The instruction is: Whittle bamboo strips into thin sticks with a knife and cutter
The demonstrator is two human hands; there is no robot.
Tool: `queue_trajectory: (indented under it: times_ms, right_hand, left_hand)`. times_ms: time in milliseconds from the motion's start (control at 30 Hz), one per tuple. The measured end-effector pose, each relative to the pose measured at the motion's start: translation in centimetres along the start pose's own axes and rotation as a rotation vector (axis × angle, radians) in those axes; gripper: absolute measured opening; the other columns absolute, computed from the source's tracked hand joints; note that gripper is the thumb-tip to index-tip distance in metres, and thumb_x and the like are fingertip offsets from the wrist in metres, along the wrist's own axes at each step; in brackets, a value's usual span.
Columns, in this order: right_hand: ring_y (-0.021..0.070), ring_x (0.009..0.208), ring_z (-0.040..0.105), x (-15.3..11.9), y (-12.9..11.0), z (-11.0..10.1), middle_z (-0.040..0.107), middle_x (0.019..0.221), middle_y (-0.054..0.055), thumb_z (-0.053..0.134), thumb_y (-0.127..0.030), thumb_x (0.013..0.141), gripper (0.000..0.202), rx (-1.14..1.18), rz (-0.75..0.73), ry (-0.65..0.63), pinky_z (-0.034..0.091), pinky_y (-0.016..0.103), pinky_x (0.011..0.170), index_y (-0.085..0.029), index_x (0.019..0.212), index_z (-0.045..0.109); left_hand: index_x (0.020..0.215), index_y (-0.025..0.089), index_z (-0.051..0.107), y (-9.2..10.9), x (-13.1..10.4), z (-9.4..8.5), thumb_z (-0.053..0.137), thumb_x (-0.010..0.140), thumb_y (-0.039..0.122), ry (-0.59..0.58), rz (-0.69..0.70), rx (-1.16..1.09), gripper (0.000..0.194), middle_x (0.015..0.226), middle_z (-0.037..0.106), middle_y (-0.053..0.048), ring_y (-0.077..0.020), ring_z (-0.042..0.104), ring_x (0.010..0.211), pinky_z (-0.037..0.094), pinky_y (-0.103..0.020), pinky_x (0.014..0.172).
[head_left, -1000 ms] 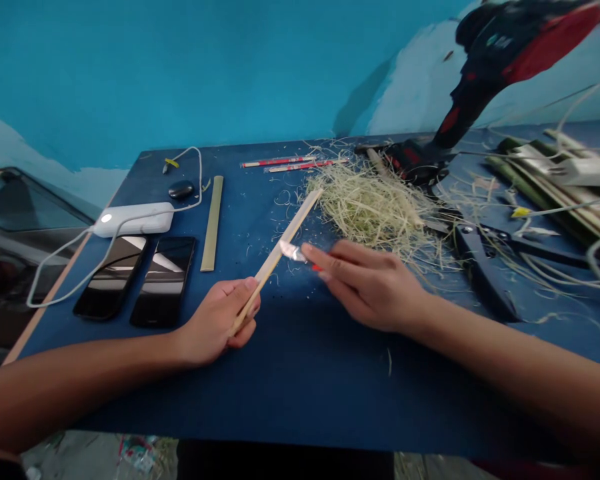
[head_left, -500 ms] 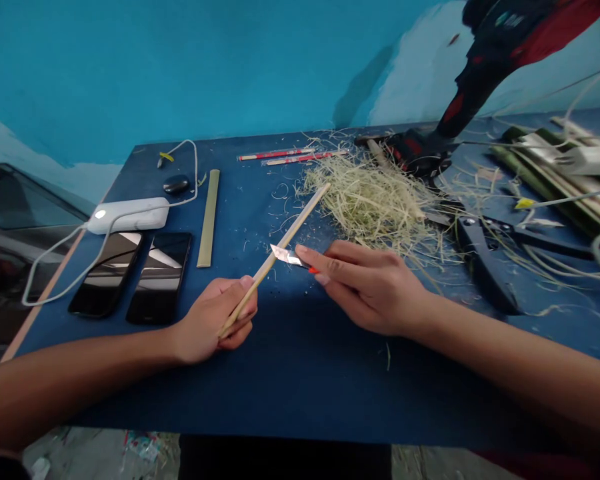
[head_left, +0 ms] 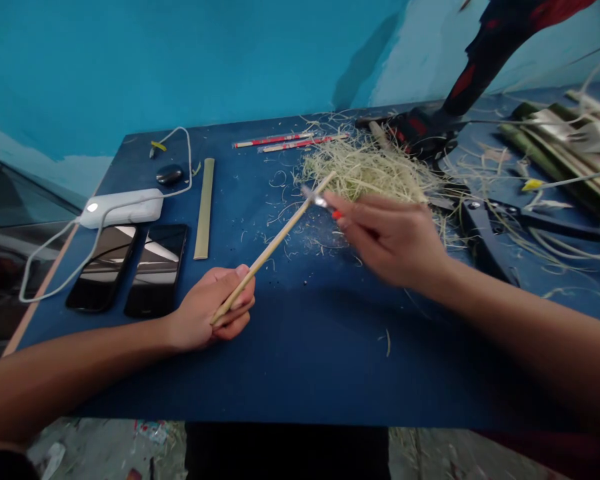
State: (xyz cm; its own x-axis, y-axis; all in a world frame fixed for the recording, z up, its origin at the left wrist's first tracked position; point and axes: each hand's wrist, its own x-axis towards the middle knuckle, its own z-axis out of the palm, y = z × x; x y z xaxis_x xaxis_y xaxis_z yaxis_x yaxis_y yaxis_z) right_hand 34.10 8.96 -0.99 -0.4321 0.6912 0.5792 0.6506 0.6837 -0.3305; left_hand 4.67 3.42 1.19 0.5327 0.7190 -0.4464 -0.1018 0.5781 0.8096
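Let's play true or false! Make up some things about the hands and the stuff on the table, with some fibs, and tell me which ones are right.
1. The left hand holds a thin bamboo stick. True.
2. The right hand holds a spoon. False: the right hand holds a small knife, its blade at the stick.
3. Two phones lie side by side. True.
4. The pile of shavings is left of the phones. False: the pile of shavings is to their right.
5. The table is yellow. False: the table is blue.
6. Two sticks in red-and-white wrappers lie near the table's back edge. True.
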Motion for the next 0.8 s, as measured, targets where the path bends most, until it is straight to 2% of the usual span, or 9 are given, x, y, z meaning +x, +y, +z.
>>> queue_trajectory:
  times_ms: [100, 267, 400, 467, 667, 733, 800]
  right_hand:
    - [0.0158, 0.056, 0.052, 0.3, 0.5, -0.3, 0.061, 0.070, 0.002, 0.052, -0.026, 0.109, 0.043, -0.027, 0.058, 0.066, 0.041, 0.031, 0.051, -0.026, 0.144, 0.076]
    - [0.0150, 0.059, 0.054, -0.1, -0.4, 0.1, 0.064, 0.074, 0.002, 0.052, -0.023, 0.108, 0.046, 0.053, -0.044, -0.045, 0.041, 0.030, 0.052, -0.024, 0.150, 0.071]
    - [0.0143, 0.058, 0.052, 0.2, 0.7, -0.1, 0.061, 0.069, 0.001, 0.056, -0.022, 0.108, 0.040, -0.048, 0.049, 0.097, 0.038, 0.031, 0.053, -0.022, 0.143, 0.077]
    - [0.0140, 0.059, 0.053, 0.3, 0.9, -0.2, 0.062, 0.071, 0.001, 0.058, -0.020, 0.108, 0.039, -0.054, 0.063, 0.121, 0.040, 0.031, 0.055, -0.020, 0.141, 0.078]
    - [0.0151, 0.066, 0.060, -0.6, -1.8, 0.6, 0.070, 0.086, 0.004, 0.052, -0.019, 0.108, 0.047, 0.051, -0.130, -0.068, 0.047, 0.029, 0.057, -0.025, 0.150, 0.071]
    - [0.0159, 0.067, 0.061, -0.5, -1.5, 0.8, 0.070, 0.086, 0.005, 0.053, -0.020, 0.107, 0.048, 0.029, -0.135, -0.060, 0.047, 0.030, 0.057, -0.026, 0.151, 0.070]
    - [0.0171, 0.065, 0.059, -0.2, -0.6, 0.7, 0.066, 0.080, 0.003, 0.054, -0.021, 0.108, 0.048, -0.018, -0.077, 0.010, 0.045, 0.031, 0.056, -0.027, 0.152, 0.070]
  left_hand:
    - [0.060, 0.020, 0.048, 0.0, 0.0, -0.1, 0.074, 0.092, 0.067, -0.013, 0.001, -0.014, 0.062, 0.041, 0.029, 0.009, -0.0038, 0.024, 0.031, 0.015, -0.014, 0.032]
    - [0.060, 0.020, 0.047, -0.1, 0.1, -0.2, 0.071, 0.095, 0.066, -0.037, 0.001, -0.027, 0.062, 0.040, 0.027, 0.009, -0.0038, 0.020, 0.031, 0.013, -0.015, 0.031]
    - [0.058, 0.020, 0.048, 0.0, 0.1, -0.1, 0.079, 0.088, 0.068, -0.002, -0.004, -0.031, 0.064, 0.041, 0.029, 0.009, -0.0033, 0.023, 0.031, 0.014, -0.014, 0.031]
    - [0.058, 0.019, 0.048, -0.1, 0.1, -0.1, 0.080, 0.086, 0.068, -0.005, -0.008, -0.042, 0.065, 0.040, 0.029, 0.009, -0.0032, 0.023, 0.030, 0.014, -0.014, 0.031]
    - [0.059, 0.020, 0.048, -0.2, 0.1, -0.3, 0.069, 0.098, 0.059, -0.013, 0.001, -0.065, 0.059, 0.040, 0.028, 0.008, -0.0034, 0.020, 0.031, 0.015, -0.013, 0.032]
    - [0.060, 0.020, 0.048, -0.2, 0.1, -0.4, 0.068, 0.098, 0.059, -0.024, 0.016, -0.065, 0.058, 0.040, 0.027, 0.008, -0.0035, 0.020, 0.031, 0.015, -0.014, 0.032]
    - [0.060, 0.020, 0.047, -0.1, 0.1, -0.4, 0.069, 0.097, 0.060, -0.034, 0.026, -0.063, 0.059, 0.040, 0.027, 0.008, -0.0036, 0.021, 0.031, 0.016, -0.014, 0.032]
